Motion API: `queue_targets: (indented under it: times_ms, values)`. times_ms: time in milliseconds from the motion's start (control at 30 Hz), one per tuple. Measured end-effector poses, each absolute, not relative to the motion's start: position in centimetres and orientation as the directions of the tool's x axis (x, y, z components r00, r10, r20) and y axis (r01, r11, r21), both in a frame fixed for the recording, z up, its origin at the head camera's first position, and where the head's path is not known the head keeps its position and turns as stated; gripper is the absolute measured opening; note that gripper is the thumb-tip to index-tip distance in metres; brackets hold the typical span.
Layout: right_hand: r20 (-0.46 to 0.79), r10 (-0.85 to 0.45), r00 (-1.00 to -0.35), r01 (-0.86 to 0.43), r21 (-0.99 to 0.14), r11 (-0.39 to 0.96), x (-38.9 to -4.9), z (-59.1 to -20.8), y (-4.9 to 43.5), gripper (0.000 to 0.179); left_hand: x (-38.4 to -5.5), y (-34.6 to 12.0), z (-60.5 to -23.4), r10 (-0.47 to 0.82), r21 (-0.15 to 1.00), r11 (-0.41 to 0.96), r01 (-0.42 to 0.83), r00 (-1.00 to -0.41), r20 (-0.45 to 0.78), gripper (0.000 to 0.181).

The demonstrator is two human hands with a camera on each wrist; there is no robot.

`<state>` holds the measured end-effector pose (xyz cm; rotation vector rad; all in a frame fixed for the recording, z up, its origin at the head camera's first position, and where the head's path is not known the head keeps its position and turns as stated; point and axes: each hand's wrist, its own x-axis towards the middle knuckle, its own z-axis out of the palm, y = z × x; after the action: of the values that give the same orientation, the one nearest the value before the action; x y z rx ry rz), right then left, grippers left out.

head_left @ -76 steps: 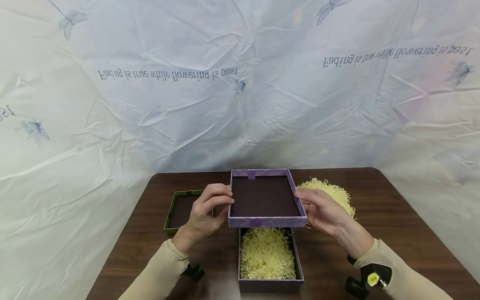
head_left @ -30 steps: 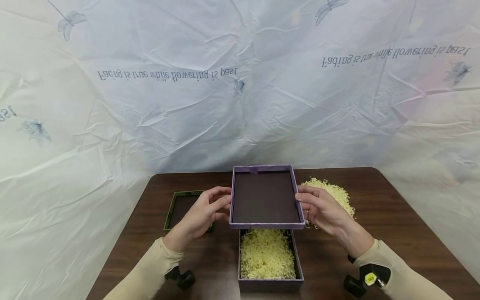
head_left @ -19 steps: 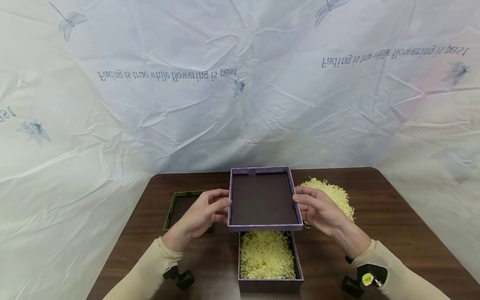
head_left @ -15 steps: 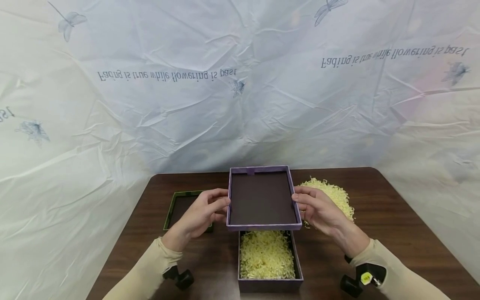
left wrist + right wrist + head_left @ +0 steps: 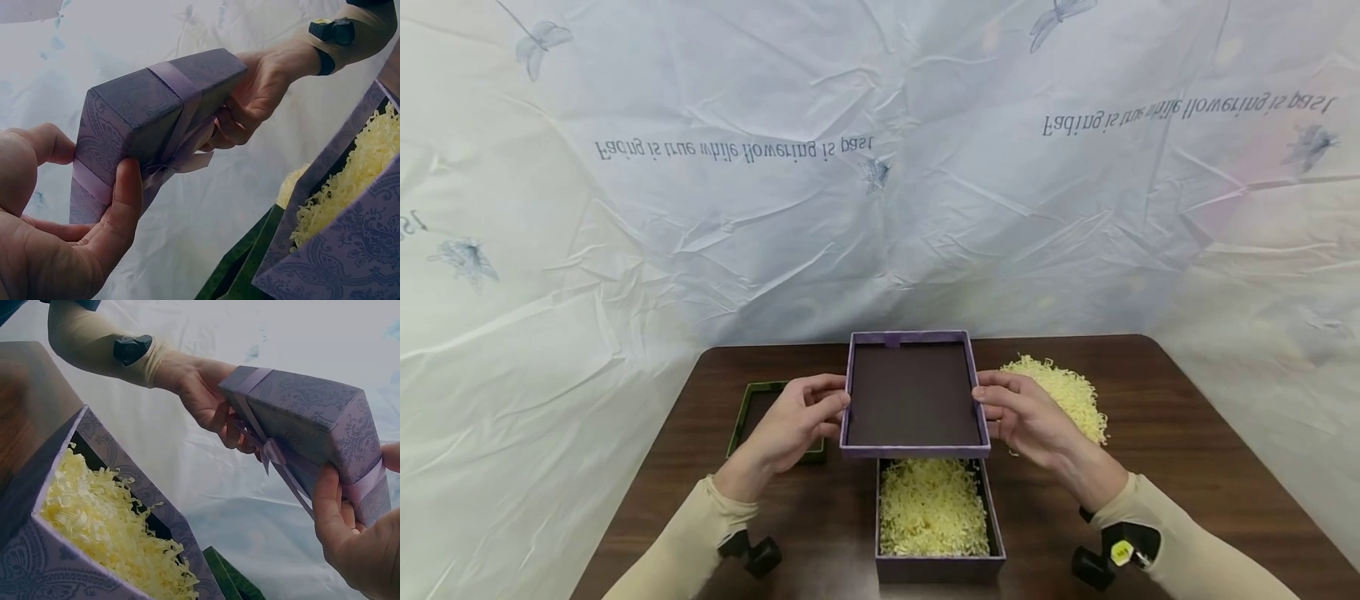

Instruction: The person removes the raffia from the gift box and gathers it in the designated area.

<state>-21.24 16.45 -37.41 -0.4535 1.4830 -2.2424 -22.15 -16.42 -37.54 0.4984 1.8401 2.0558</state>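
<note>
A purple patterned box lid [image 5: 916, 396] is held up beyond the purple box, its dark inside turned towards the head camera. My left hand [image 5: 790, 429] grips its left side, thumb at the rim. On the opposite side my right hand [image 5: 1033, 425] pinches the lid's edge between thumb and fingers. Both wrist views show the lid's outside with a lilac ribbon [image 5: 172, 81] and a bow [image 5: 273, 452] on the face turned away from me. Below stands the open purple box [image 5: 940, 571], filled with pale yellow shredded paper [image 5: 932, 508].
On the brown table [image 5: 655, 517], a shallow green-rimmed box or lid [image 5: 747, 408] lies at the left, partly behind my left hand. A loose pile of yellow shredded paper [image 5: 1067, 396] lies at the right. White printed sheeting [image 5: 880, 233] hangs around the table.
Both hands have shifted the lid slightly left. Since the oldest frame, the lid has tilted so more of its inside faces me, and the left fingers have changed their hold on its side.
</note>
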Motion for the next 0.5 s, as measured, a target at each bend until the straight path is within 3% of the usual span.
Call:
queue_targets:
  times_ms: [500]
  values:
    - [0.021, -0.502, -0.865, 0.163, -0.934, -0.319, -21.3, -37.7, 14.5, 0.032, -21.7, -18.4, -38.0, 0.447, 0.996, -0.084, 0.006, -0.893, 0.043, 0.055]
